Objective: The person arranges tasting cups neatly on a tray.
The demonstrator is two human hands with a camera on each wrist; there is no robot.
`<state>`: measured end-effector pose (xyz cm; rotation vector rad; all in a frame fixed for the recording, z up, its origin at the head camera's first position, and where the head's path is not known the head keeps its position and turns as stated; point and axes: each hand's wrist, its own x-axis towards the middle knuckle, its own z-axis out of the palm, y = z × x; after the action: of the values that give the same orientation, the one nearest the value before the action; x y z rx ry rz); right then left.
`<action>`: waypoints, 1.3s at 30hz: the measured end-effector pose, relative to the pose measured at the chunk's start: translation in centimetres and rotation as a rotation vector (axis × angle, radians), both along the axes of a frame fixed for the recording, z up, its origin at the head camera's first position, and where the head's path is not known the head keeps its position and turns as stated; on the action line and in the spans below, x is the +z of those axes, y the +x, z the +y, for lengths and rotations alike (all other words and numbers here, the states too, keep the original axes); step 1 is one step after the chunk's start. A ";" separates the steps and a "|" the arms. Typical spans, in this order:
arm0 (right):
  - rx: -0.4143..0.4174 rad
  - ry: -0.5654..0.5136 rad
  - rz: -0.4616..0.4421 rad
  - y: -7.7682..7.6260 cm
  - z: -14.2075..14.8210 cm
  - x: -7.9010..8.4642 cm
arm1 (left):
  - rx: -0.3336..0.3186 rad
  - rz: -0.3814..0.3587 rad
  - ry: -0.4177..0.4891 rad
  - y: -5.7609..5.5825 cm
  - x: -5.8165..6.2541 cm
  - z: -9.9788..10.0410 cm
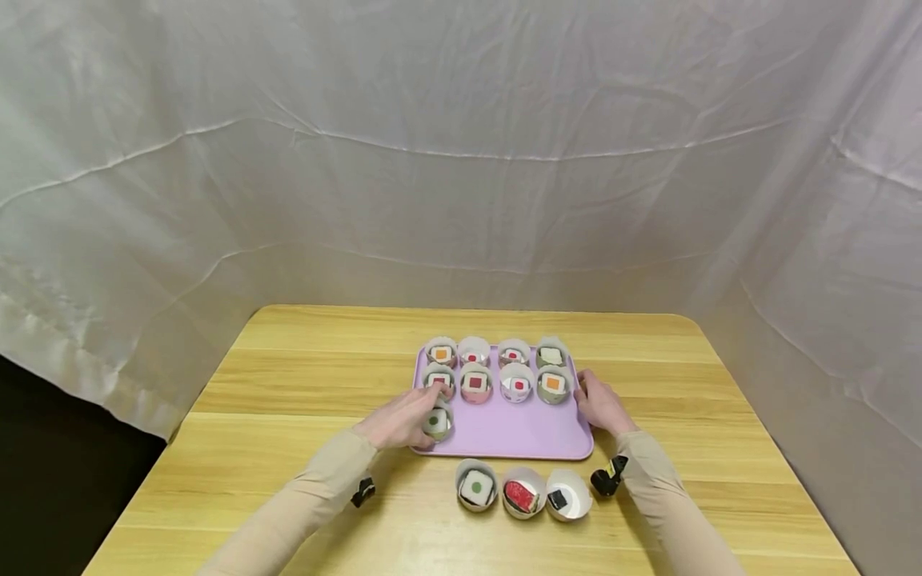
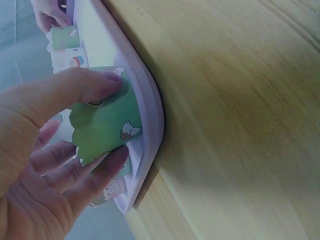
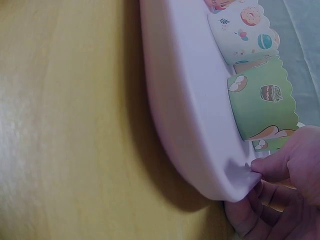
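Observation:
My left hand (image 1: 400, 419) grips a green paper cup (image 2: 106, 131) at the front left corner of the lilac tray (image 1: 515, 432), thumb on one side and fingers on the other. Inside that cup lies a white sushi-like piece (image 1: 436, 421) with a green centre. At the tray's right side, my right hand (image 1: 603, 405) pinches the raised rim (image 3: 240, 182) between thumb and fingers. Two rows of scalloped paper cups fill the back of the tray, among them a green one (image 3: 262, 102) near the right hand. They hold similar pieces with orange, red or white tops.
In front of the tray, three more cups stand on the wooden table (image 1: 288, 384): one with a green-centred piece (image 1: 476, 487), one with a red piece (image 1: 522, 496), one with a dark-topped piece (image 1: 558, 499). Pale curtains (image 1: 461, 200) hang behind and beside the table.

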<state>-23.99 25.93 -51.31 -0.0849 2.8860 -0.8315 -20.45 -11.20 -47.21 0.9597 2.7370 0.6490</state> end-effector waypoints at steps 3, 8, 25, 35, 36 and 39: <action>0.000 0.002 0.009 0.1 0.0 -0.1 | 0.015 -0.008 -0.007 0.1 0.0 0.0; 0.000 0.003 0.016 0.2 0.0 -0.1 | 0.035 -0.008 -0.011 0.2 0.0 0.1; -0.002 0.004 0.017 0.1 0.0 -0.1 | 0.038 0.017 0.028 0.5 0.0 -0.1; -0.004 0.005 0.012 0.0 -0.1 0.0 | 0.070 0.106 0.027 1.2 0.0 -0.1; -0.004 0.005 0.011 0.0 -0.1 0.0 | 0.073 0.111 0.026 1.2 0.0 -0.1; 0.000 0.009 0.014 0.0 -0.1 -0.1 | 0.079 0.122 0.025 1.4 0.1 -0.2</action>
<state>-24.04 25.86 -51.40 -0.0903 2.9020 -0.8212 -19.06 -11.37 -47.14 0.9297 2.8934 0.6595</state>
